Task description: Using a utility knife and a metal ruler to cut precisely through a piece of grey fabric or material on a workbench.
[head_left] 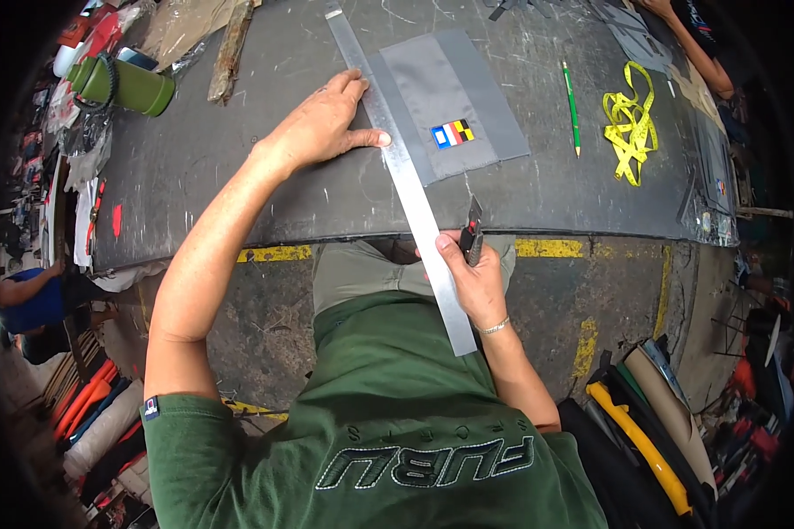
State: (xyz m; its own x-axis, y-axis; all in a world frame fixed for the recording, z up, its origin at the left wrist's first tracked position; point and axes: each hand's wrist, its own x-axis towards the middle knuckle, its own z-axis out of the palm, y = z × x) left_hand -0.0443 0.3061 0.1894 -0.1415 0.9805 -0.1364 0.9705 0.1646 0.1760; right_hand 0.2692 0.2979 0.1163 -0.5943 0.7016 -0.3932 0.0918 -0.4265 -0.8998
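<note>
A long metal ruler (408, 187) slants across the dark tabletop, its lower end reaching past the near edge over my shirt. My left hand (322, 123) rests beside it with thumb and fingers apart, the tips touching the ruler's left side. Closed around a black utility knife (472, 234), blade up, my right hand (478, 280) also has its thumb on the ruler's lower part. Just right of the ruler lies a grey fabric piece (494, 115) in two shades, next to the ruler's edge. A small patch of colourful flags (453, 134) sits on its lighter band.
A green pencil (572, 110) and a loosely heaped yellow tape measure (631, 132) lie to the right. At the left stand a green bottle (123, 85) and a worn wooden stick (231, 53). Another person's arm (701, 48) shows at the far right. Rolls of material (640, 441) stand below the table.
</note>
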